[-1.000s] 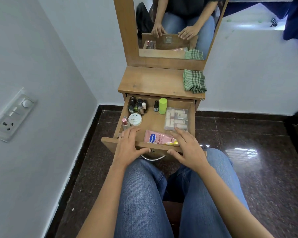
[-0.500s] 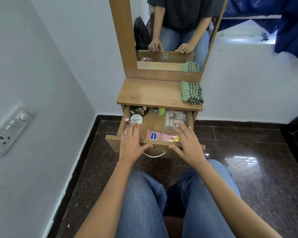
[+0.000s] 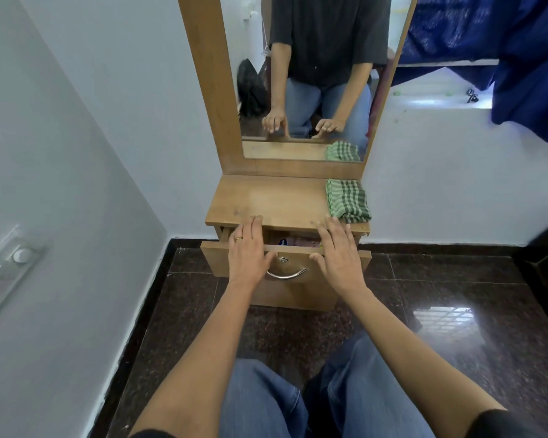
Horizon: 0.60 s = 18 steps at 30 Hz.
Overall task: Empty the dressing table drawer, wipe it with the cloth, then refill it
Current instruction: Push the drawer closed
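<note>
The wooden dressing table drawer (image 3: 298,263) stands nearly closed, with only a narrow gap at its top. Through that gap I see a strip of the pink tube (image 3: 293,241); the other drawer items are hidden. My left hand (image 3: 247,251) lies flat over the left of the drawer's front edge, fingers straight, fingertips reaching the tabletop edge. Over the right of the front edge my right hand (image 3: 337,254) rests the same way. A folded green checked cloth (image 3: 348,200) lies on the right of the tabletop (image 3: 266,200).
A metal handle (image 3: 287,275) and a small lock sit on the drawer front. A tall mirror (image 3: 304,74) rises behind the table. A white wall with a switch panel (image 3: 4,273) is close on the left. Dark glossy floor tiles surround the table; blue fabric hangs top right.
The drawer has slid in from wide open to almost closed under both flat hands. The bottles, jar and clear box are now out of sight.
</note>
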Each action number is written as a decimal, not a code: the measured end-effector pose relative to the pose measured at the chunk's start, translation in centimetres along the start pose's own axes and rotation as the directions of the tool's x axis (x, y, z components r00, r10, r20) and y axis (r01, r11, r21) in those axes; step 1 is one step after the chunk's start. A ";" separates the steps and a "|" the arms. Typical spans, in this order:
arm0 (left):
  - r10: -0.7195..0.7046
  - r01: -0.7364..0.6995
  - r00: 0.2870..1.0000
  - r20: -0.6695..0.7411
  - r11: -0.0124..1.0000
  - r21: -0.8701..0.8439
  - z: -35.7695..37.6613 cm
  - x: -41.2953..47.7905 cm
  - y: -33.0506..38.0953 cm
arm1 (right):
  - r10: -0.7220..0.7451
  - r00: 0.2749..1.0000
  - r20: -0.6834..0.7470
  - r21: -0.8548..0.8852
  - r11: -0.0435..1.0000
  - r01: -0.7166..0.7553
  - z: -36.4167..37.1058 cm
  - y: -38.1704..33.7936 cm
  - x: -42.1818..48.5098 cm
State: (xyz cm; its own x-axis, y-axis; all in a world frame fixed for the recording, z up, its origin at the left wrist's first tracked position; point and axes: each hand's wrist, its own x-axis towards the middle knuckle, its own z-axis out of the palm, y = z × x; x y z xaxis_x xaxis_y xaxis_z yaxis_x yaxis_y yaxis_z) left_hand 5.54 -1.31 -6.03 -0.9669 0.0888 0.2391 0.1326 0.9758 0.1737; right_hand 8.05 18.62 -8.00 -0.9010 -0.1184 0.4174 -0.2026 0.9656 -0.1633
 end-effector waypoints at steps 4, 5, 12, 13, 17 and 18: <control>-0.001 0.001 1.000 -0.015 0.999 0.034 0.0 2.6 -0.2 | 0.002 1.000 0.001 -0.085 0.996 -0.002 0.6 0.2 2.7; 0.009 -0.009 1.000 -0.012 0.999 0.043 0.0 3.1 -0.3 | -0.003 1.000 0.005 -0.108 0.994 0.004 0.9 0.2 3.3; 0.050 -0.052 0.998 0.037 0.997 0.050 0.7 5.5 -1.0 | -0.045 0.999 -0.030 -0.234 0.972 0.037 2.4 0.7 5.9; 0.055 -0.057 0.998 0.040 0.997 0.048 0.8 5.6 -1.1 | -0.071 0.997 -0.041 -0.243 0.968 0.059 2.7 0.6 5.9; 0.078 -0.079 0.997 0.022 0.996 0.036 0.9 5.5 -0.9 | -0.067 0.997 -0.035 -0.141 0.988 0.061 3.0 0.4 5.7; 0.085 -0.085 0.996 0.012 0.996 0.027 0.7 5.4 -0.9 | -0.060 0.998 -0.011 -0.109 0.992 0.059 2.8 0.4 5.7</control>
State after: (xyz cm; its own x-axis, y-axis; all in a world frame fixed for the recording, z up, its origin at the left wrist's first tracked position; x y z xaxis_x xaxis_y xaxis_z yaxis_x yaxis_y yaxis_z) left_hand 0.02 -1.56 -5.60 -0.9546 0.1739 0.2417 0.2087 0.9697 0.1265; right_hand 1.78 17.64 -8.21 -0.8829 -0.1739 0.4361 -0.2123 0.9764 -0.0404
